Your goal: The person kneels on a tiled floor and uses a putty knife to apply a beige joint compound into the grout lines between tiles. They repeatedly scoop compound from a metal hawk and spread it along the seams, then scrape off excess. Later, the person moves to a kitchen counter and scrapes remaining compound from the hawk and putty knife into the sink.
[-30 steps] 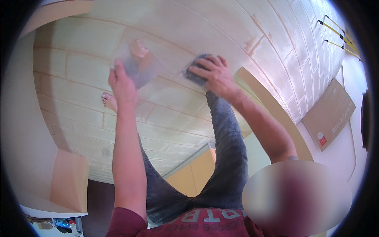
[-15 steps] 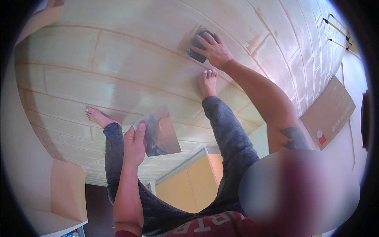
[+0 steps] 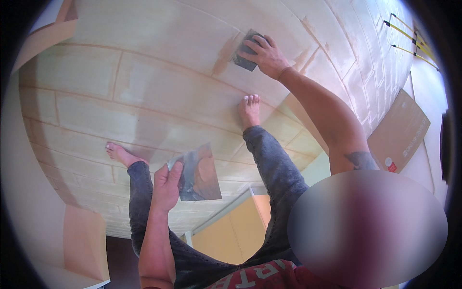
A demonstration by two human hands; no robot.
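Tiled floor (image 3: 159, 91): right hand (image 3: 263, 54) presses pad (image 3: 244, 50); left hand (image 3: 167, 185) w/ trowel (image 3: 198, 173).

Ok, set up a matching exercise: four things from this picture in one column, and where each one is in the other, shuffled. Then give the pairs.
Things:
1. left hand
2. right hand
3. cardboard sheet
4. right foot

Places:
A. flat on the pale tiled floor, toes pointing away
B. pressing a dark pad onto a tile joint
C. lying at the right side of the picture
D. holding a wide metal scraper blade above the knees

Pairs: 1-D, 2-B, 3-C, 4-A
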